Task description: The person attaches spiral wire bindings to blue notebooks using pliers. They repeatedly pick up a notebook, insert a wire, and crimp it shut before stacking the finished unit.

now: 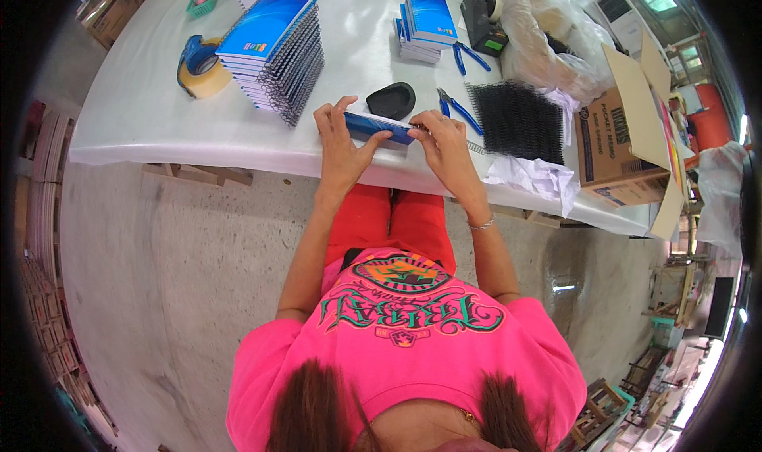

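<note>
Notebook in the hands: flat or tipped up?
Tipped up: the notebook stands steeply between the left hand and right hand, blue cover showing, white page edge uppermost. Contact with the table: cannot tell.

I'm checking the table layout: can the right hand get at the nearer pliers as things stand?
Probably yes: the nearer pliers lie close beyond the right hand, with nothing visible between. It's holding the notebook, though, so would likely need to let go first.

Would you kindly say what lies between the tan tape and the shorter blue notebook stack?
The tall blue notebook stack stands there, in the head view.
</note>
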A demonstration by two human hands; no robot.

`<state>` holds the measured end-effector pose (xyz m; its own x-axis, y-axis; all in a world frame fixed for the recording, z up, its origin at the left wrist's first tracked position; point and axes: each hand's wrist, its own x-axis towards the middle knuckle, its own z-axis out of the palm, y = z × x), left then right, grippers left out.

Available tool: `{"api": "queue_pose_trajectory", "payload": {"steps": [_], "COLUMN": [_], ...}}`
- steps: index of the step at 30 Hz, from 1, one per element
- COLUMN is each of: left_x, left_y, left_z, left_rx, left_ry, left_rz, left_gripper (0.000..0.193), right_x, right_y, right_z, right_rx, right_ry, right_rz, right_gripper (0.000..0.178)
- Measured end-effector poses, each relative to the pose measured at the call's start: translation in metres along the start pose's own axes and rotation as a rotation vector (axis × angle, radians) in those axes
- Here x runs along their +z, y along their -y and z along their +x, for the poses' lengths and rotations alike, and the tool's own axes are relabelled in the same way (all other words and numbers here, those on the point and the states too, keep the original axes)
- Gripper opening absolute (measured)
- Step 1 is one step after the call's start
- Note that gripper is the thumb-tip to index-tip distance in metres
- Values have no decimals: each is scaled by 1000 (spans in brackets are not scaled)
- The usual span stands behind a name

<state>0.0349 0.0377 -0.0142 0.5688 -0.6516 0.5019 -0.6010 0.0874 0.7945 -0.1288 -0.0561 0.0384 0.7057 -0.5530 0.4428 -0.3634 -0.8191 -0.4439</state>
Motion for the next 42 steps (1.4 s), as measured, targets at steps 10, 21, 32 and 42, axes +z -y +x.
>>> {"api": "queue_pose_trajectory", "payload": {"steps": [10, 21, 32, 42], "left_x": [-7, -22, -17, -15], "left_y": [10, 11, 16, 17], "left_z": [2, 11, 7, 1], "left_rx": [-1, 56, 36, 56], "left_ry": [79, 133, 139, 65], "left_rz": [0, -30, -124, -97], "left_gripper": [60, 61, 66, 70], "right_x": [2, 3, 33, 3], "right_y": [7, 0, -74, -70], "right_z": [5, 6, 49, 7], "right_rx": [-32, 193, -82, 277], "right_ry": [56, 263, 297, 415], "right_rz": [64, 560, 193, 1505], "right_gripper": [14, 25, 45, 46]}}
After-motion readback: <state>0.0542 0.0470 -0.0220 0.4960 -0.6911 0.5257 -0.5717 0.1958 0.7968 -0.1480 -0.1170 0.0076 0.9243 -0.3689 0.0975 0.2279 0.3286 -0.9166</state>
